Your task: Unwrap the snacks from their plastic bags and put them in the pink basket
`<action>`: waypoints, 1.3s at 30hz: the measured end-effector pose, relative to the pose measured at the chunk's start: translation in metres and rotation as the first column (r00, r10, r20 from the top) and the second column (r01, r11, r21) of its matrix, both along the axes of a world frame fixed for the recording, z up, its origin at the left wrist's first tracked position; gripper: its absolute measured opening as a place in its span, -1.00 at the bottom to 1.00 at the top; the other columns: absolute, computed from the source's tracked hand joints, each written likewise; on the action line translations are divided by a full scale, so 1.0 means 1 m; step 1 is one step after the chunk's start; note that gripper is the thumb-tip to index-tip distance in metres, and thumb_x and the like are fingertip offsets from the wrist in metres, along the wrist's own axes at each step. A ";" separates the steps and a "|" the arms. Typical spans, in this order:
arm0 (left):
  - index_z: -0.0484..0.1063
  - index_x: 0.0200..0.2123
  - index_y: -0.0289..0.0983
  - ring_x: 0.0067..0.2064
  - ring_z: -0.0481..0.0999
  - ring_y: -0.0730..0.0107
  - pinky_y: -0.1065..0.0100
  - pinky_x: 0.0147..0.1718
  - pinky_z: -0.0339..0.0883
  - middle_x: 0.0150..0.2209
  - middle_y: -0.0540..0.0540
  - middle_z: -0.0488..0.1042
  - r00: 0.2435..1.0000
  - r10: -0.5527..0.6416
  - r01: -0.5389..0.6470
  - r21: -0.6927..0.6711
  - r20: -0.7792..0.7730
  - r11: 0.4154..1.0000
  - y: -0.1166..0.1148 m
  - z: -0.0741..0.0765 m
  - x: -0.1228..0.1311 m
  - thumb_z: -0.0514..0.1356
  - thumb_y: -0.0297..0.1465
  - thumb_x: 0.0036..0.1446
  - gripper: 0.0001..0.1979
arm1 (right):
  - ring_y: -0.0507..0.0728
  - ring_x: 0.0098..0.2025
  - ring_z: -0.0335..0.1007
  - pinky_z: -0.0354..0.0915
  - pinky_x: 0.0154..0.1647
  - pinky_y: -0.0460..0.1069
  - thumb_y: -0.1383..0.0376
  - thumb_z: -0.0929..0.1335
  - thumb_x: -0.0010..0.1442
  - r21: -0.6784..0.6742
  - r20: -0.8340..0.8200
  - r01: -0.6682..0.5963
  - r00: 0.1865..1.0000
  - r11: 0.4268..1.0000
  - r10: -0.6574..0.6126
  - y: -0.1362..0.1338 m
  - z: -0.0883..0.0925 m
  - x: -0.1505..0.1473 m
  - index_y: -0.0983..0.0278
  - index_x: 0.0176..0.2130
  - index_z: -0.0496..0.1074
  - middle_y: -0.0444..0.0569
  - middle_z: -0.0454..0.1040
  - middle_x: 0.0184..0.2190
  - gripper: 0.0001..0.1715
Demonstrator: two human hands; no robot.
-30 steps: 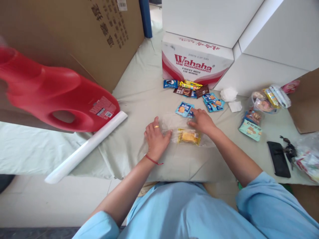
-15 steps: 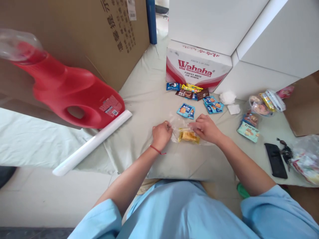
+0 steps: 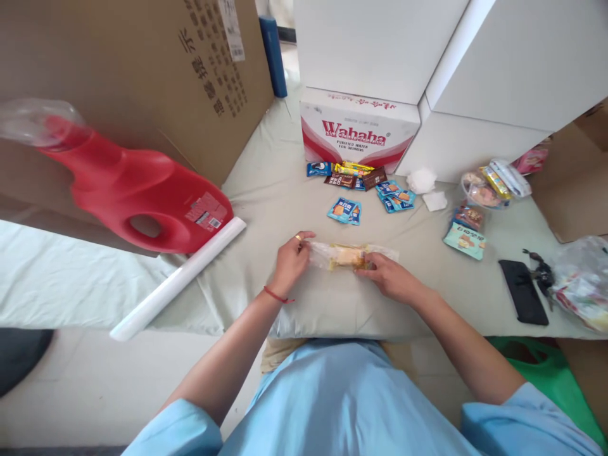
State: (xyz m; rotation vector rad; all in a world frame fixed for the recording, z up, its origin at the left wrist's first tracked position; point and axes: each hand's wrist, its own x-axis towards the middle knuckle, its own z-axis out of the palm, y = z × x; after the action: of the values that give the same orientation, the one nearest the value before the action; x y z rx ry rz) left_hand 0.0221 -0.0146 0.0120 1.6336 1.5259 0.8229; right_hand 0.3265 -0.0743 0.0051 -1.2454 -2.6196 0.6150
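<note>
A snack in a yellow, see-through wrapper (image 3: 346, 256) lies inside a sheet of clear plastic film (image 3: 320, 254) just above the cloth. My left hand (image 3: 291, 258) pinches the film's left end, with a ring and a red string bracelet showing. At the other side, my right hand (image 3: 386, 273) grips the wrapped snack's right end between thumb and fingers. Beyond my hands lie a few blue snack packets (image 3: 344, 211), and more blue packets (image 3: 396, 196) sit to their right.
A Wahaba-style water carton (image 3: 358, 136) stands at the back behind brown and yellow snack packs (image 3: 354, 176). To the left are a red jug (image 3: 156, 196) and a white roll (image 3: 180, 278). A phone (image 3: 522, 291), keys (image 3: 541, 272) and snack tub (image 3: 482, 190) lie right.
The film has gone from loose and spread to folded lengthwise around the snack. My right hand has moved down onto the snack's end, and my left hand has shifted slightly left.
</note>
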 end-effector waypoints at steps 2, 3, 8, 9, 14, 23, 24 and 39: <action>0.60 -0.11 -0.23 -0.35 0.46 0.38 0.35 -0.26 0.33 -0.34 -0.02 0.50 0.993 -0.096 0.093 0.043 0.073 0.995 -0.006 0.013 0.003 0.02 -0.51 0.13 -0.60 | 0.26 0.16 0.41 0.36 0.21 0.19 0.43 0.23 0.42 0.000 -0.043 0.016 0.999 1.000 -0.016 -0.001 -0.004 -0.002 0.13 0.19 0.58 0.16 0.42 0.23 -0.48; 0.60 -0.23 -0.23 -0.34 0.46 0.40 0.36 -0.26 0.32 -0.34 -0.02 0.48 0.986 -0.142 0.136 0.069 0.089 0.988 -0.008 0.020 0.007 0.02 -0.51 0.11 -0.65 | 0.26 0.15 0.41 0.36 0.20 0.19 0.44 0.24 0.41 0.003 -0.064 0.024 0.998 1.000 -0.024 -0.001 -0.005 -0.003 0.13 0.18 0.59 0.15 0.43 0.21 -0.48; 0.33 -0.55 -0.21 -0.38 0.40 0.40 0.34 -0.30 0.28 -0.43 -0.01 0.37 0.988 -0.142 0.138 0.080 0.051 0.987 -0.016 0.042 0.039 0.05 -0.43 0.20 -0.74 | 0.27 0.11 0.43 0.37 0.17 0.19 0.46 0.29 0.33 0.021 -0.129 0.043 0.991 0.999 -0.039 -0.001 -0.005 -0.006 0.17 0.13 0.62 0.16 0.47 0.16 -0.50; 0.30 -0.55 -0.21 -0.39 0.39 0.39 0.33 -0.30 0.27 -0.43 0.00 0.36 0.994 -0.109 0.110 0.085 -0.021 0.990 -0.016 0.043 0.048 0.10 -0.40 0.21 -0.75 | 0.27 0.10 0.43 0.37 0.17 0.20 0.46 0.29 0.32 0.026 -0.131 0.046 0.990 0.999 -0.042 -0.001 -0.004 -0.007 0.18 0.12 0.62 0.16 0.48 0.15 -0.51; 0.42 -0.24 -0.23 -0.20 0.52 0.24 0.27 -0.19 0.34 -0.24 -0.10 0.51 0.941 -0.021 0.081 0.164 -0.338 0.983 -0.022 0.037 0.089 0.13 -0.63 0.04 -0.75 | 0.28 0.10 0.42 0.38 0.16 0.21 0.41 0.30 0.33 0.065 -0.148 0.073 0.987 0.995 -0.063 -0.006 -0.004 -0.010 0.19 0.10 0.62 0.17 0.48 0.14 -0.56; 0.42 0.22 -0.34 0.27 0.44 -0.02 -0.09 0.19 0.22 0.31 -0.33 0.47 0.734 -0.159 0.443 0.288 -0.660 0.849 -0.065 0.008 0.101 0.12 -0.41 0.33 -0.58 | 0.28 0.02 0.45 0.41 0.13 0.21 0.29 0.25 0.39 0.056 -0.324 0.583 0.778 0.811 -0.538 -0.010 -0.018 0.002 0.26 0.18 0.52 0.18 0.54 -0.01 -0.54; 0.40 0.25 -0.35 0.31 0.41 -0.01 -0.10 0.20 0.20 0.35 -0.34 0.43 0.716 -0.159 0.458 0.285 -0.680 0.842 -0.068 0.005 0.099 0.12 -0.42 0.34 -0.55 | 0.33 0.06 0.41 0.39 0.15 0.26 0.24 0.28 0.38 0.103 -0.278 0.678 0.722 0.728 -0.633 -0.011 -0.020 0.002 0.29 0.17 0.52 0.24 0.52 0.03 -0.54; 0.42 0.30 -0.30 0.44 0.29 -0.10 -0.19 0.29 0.21 0.36 -0.40 0.40 0.756 -0.277 0.480 0.214 -0.593 0.851 -0.069 0.000 0.089 0.04 -0.53 0.35 -0.50 | 0.22 -0.18 0.45 0.32 -0.12 0.06 0.31 0.29 0.39 -0.013 0.005 0.554 0.832 0.832 -0.554 0.047 0.036 -0.082 0.24 -0.11 0.54 0.12 0.54 -0.13 -0.78</action>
State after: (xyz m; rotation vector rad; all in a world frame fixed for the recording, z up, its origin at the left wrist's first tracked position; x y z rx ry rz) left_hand 0.1111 -0.0836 0.0121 2.5219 1.3505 0.4248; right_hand 0.2444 -0.0275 0.0412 -1.8945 -2.0784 0.5141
